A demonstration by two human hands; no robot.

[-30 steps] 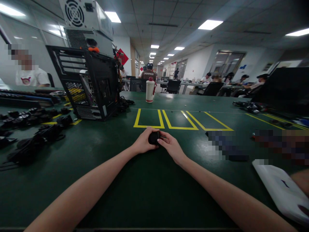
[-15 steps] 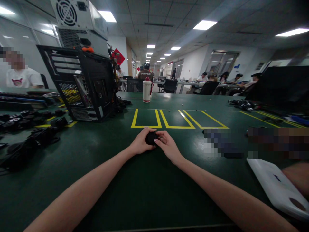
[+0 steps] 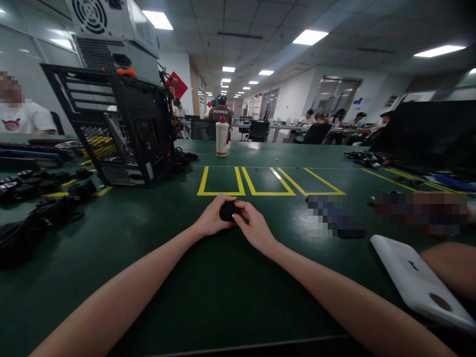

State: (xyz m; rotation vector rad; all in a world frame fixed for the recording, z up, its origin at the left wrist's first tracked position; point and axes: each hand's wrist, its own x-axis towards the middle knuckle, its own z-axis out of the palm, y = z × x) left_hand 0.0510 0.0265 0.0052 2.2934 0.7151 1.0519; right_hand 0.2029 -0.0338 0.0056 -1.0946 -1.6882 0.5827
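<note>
A small, round black object (image 3: 227,211) is held between my two hands over the green table (image 3: 223,297); its exact kind is too dark to make out. My left hand (image 3: 212,216) wraps round it from the left, thumb below and fingers above. From the right, my right hand (image 3: 256,223) pinches its edge with thumb and fingertips. Part of the object is covered by the fingers. Just beyond the hands, yellow tape outlines (image 3: 221,193) mark the tabletop.
An open black computer case (image 3: 148,134) stands at the left with power supplies (image 3: 119,29) on top. Black cabled parts (image 3: 44,218) lie left of my arm. A white bottle (image 3: 222,139) stands farther back. Another person's arm (image 3: 449,265) and a white device (image 3: 412,277) are at the right.
The whole scene has shifted slightly left in view as the head turned. Both hands keep hold of the round black object, with little change in grip.
</note>
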